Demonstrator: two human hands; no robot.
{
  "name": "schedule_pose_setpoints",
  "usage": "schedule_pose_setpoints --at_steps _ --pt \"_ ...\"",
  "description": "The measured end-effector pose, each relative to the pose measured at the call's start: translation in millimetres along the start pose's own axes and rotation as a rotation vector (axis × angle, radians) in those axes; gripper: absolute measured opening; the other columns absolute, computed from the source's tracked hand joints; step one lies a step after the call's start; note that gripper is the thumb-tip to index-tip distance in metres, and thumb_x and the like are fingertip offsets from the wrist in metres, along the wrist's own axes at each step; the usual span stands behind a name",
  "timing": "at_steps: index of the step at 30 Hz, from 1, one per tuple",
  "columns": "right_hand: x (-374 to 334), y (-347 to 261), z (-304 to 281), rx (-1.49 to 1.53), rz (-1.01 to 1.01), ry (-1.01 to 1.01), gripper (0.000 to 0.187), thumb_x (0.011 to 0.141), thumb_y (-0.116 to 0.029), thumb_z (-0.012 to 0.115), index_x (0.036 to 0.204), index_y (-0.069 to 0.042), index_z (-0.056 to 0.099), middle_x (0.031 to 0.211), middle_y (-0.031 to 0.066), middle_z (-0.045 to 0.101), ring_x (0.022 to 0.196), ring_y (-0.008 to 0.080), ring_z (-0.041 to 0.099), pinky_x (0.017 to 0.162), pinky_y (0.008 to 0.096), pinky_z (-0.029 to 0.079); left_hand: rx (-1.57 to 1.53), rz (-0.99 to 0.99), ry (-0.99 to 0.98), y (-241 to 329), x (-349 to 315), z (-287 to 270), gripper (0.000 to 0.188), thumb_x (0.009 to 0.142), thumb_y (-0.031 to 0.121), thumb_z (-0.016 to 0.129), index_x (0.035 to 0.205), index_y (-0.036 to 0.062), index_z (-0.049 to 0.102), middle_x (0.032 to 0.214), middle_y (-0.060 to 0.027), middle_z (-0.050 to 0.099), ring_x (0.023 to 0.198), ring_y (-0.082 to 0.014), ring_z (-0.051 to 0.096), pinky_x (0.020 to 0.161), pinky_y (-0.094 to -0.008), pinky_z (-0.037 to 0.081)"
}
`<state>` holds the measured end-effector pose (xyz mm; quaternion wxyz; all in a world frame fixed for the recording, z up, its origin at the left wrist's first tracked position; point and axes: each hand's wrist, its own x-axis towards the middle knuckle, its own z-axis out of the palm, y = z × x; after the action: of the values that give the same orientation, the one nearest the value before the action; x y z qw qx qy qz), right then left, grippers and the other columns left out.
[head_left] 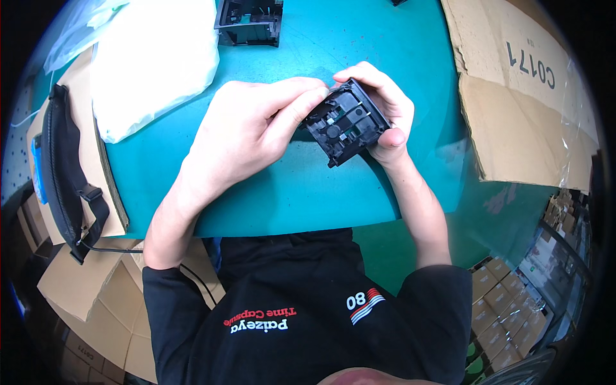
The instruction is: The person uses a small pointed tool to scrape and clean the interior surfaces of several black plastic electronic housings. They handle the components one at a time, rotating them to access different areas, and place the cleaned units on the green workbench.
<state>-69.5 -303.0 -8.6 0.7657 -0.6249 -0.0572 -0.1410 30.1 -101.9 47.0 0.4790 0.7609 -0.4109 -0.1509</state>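
Note:
A black plastic housing (346,123), with an open, ribbed inside and small light-coloured parts in it, is held tilted above the green table. My right hand (393,106) grips it from the right, its thumb at the lower right edge and its fingers around the far side. At the housing's upper left edge, the thumb and forefinger of my left hand (253,119) are pinched together. Whether a small part sits between those fingertips is hidden. Farther back on the table stands another black plastic housing (249,33), cut off by the top of the view.
A white plastic bag (154,67) lies at the back left of the green table (289,192). Beside it, a black belt bag (64,167) rests on cardboard. A large cardboard box (513,122) borders the right side. Stacked cartons (504,301) stand lower right.

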Motion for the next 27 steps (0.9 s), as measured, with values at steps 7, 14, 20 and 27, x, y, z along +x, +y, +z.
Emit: schedule_pose_setpoints --at_steps 7,14,20,27 --pt "-1 1 -2 0.012 0.055 -0.004 0.104 0.079 -0.075 0.077 0.13 0.014 0.059 0.121 0.0165 0.064 0.107 0.0217 0.062 0.097 0.0358 0.052 0.059 0.047 -0.06 -3 -2 -1 0.022 0.102 0.011 0.064 0.116 -0.0017 0.075 0.092 -0.0165 0.077 0.071 -0.0192 0.072 0.068 -0.0289 0.056" --pt "7 9 -14 0.01 -0.191 -0.06 0.11 0.061 -0.067 0.092 0.13 0.011 0.057 0.121 0.0158 0.061 0.108 0.025 0.066 0.096 0.0387 0.055 0.157 0.097 0.062 6 -6 -10 0.017 0.1 0.008 0.066 0.113 0.0002 0.075 0.085 -0.014 0.072 0.062 -0.0236 0.065 0.06 -0.0319 0.051" --pt "14 14 -19 -0.328 -0.569 -0.11 0.105 0.051 -0.059 0.098 0.124 0.006 0.06 0.118 0.0178 0.062 0.103 0.0294 0.069 0.09 0.042 0.059 0.354 0.031 0.083 33 -25 -14 0.006 0.094 0.009 0.076 0.097 0.0044 0.072 0.069 -0.0085 0.057 0.055 -0.0219 0.055 0.051 -0.0325 0.042" --pt "15 5 -13 -0.582 -0.622 -0.178 0.105 0.06 -0.07 0.087 0.128 0.002 0.053 0.114 0.0188 0.059 0.101 0.0319 0.067 0.084 0.0449 0.063 0.455 -0.025 0.032 39 -29 -15 0.008 0.095 0.015 0.076 0.091 0.0087 0.072 0.065 -0.0067 0.052 0.052 -0.025 0.054 0.049 -0.0366 0.04"
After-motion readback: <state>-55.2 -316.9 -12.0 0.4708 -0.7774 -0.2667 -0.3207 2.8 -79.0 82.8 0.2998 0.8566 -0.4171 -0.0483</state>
